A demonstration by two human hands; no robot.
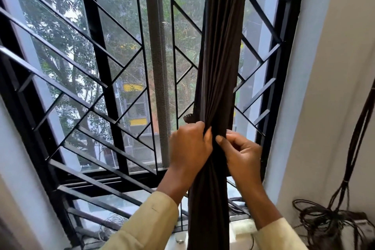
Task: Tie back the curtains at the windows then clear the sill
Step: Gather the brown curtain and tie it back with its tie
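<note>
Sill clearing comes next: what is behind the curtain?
Behind the curtain only the grille shows at its edges. Cables lie by the sill to its right; whatever sits directly behind it is covered.

Black-barred window (97,67), pale wall (345,87)

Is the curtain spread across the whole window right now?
No, the dark curtain is bunched into one narrow column, gripped by the left hand and the right hand.

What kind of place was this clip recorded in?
Most likely a room in a home: a black metal window grille, a dark curtain bunched in front of it, and loose cables coiled on the right.
</note>
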